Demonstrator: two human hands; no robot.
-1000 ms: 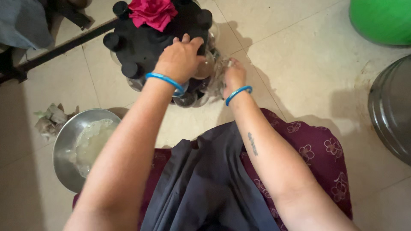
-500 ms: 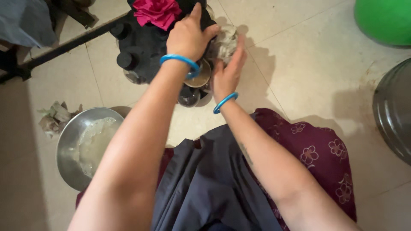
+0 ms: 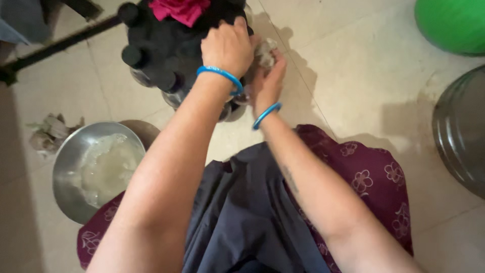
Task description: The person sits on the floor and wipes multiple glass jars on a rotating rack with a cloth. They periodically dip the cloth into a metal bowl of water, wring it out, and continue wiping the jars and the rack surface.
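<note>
At top centre of frame, the left hand [image 3: 230,48] is closing over the black rack of jars [image 3: 166,45] w/ a steadying grip while the right hand [image 3: 268,81], fingers curled, is pressing a grey scrub wad [image 3: 265,50] against its side, prob. best worked w/ short firm strokes.

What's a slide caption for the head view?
Left hand steadies a black rack of jars; right hand presses a scrubber against it.
</note>
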